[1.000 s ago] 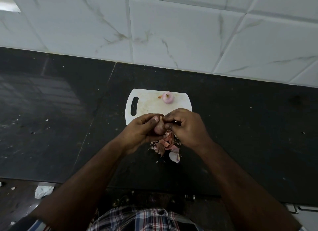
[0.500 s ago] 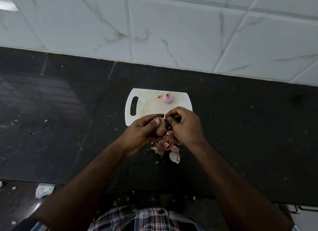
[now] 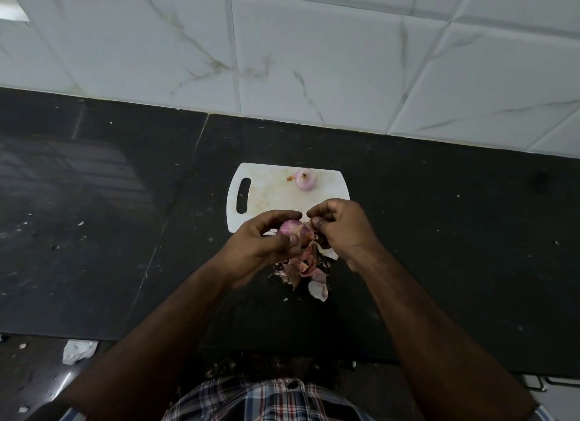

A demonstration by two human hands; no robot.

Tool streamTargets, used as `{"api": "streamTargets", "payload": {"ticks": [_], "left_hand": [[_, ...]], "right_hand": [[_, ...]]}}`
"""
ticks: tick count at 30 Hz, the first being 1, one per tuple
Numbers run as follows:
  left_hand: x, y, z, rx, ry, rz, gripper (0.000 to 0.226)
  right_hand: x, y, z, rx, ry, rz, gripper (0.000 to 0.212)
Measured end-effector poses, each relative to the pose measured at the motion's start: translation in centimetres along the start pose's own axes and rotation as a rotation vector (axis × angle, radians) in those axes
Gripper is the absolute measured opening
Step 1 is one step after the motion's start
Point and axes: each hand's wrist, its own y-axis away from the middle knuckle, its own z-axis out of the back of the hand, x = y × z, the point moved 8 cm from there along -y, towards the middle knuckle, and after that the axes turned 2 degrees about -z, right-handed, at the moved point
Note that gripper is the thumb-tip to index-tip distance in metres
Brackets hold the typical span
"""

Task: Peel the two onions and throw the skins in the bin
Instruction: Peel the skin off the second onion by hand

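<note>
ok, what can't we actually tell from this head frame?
- Bin: not in the head view at all.
- Onion in the left hand: onion mostly covered by the fingers, so the skin left on it is unclear.
- Right hand: fingers curl over the skin strip; the pinch is hidden.
- Skin pile: top covered by both hands.
- Cutting board: near edge hidden by the hands.

No legible text anywhere.

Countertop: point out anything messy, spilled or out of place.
Onion skins lie heaped on the black counter just in front of the cutting board, not on it. White flecks dot the counter to the left. A crumpled white scrap lies on the floor below.
</note>
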Motion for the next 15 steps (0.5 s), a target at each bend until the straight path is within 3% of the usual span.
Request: {"api": "streamTargets", "payload": {"ticks": [10, 14, 15], "left_hand": [[-0.2, -0.3, 1.0, -0.088, 0.062, -0.043, 0.038], [-0.7, -0.6, 1.9, -0.088, 0.115, -0.038, 0.041], [-0.7, -0.6, 2.1, -0.084, 0.117, -0.032, 0.041]], "right_hand": [[-0.1, 0.3, -0.2, -0.012, 0.471, 0.13, 0.022], [-1.2, 0.2, 0.3, -0.011, 0.435, 0.123, 0.015], [-1.1, 0.2, 0.3, -0.006, 0.428, 0.13, 0.022]]}}
